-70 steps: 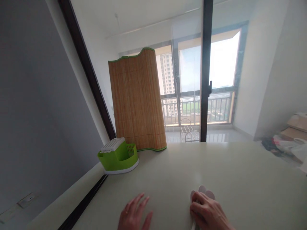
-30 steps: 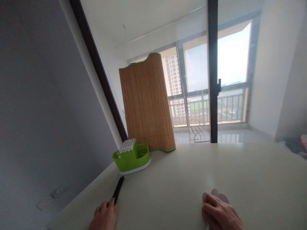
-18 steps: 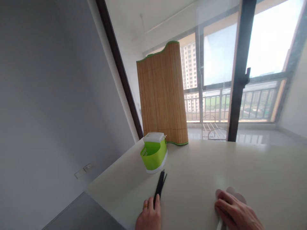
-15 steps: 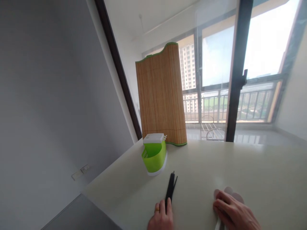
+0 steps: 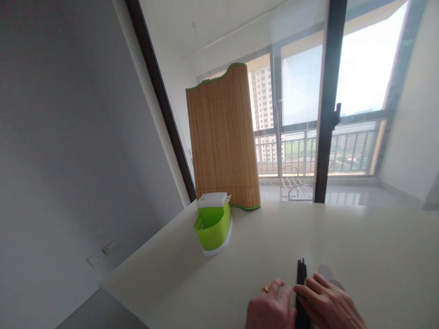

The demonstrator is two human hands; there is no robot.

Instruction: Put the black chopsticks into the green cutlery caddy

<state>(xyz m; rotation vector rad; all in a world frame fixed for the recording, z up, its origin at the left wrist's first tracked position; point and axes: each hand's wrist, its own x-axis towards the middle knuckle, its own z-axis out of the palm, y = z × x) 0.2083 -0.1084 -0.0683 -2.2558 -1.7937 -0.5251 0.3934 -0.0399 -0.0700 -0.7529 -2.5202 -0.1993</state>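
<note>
A bundle of black chopsticks [image 5: 301, 270] lies on the white table between my two hands, with its thin tips pointing away from me. My left hand [image 5: 269, 306], with a ring on one finger, is curled against the bundle's left side. From the right, my right hand [image 5: 327, 301] has its bent fingers closed on the chopsticks. Pale rounded spoon heads [image 5: 325, 271] show just beyond the right hand's knuckles; their handles are hidden under it. The lower part of the bundle is partly covered by my fingers.
A green and white cutlery holder [image 5: 214, 230] stands on the white table [image 5: 164, 274], left of my hands. Behind it a bamboo mat [image 5: 222, 141] with green edging stands upright against the glass. A grey wall [image 5: 68, 160] borders the left side.
My left hand has moved right with the chopsticks, bringing them beside my right hand. The right hand's fingers have shifted from the spoons onto the chopsticks. The view has turned slightly right.
</note>
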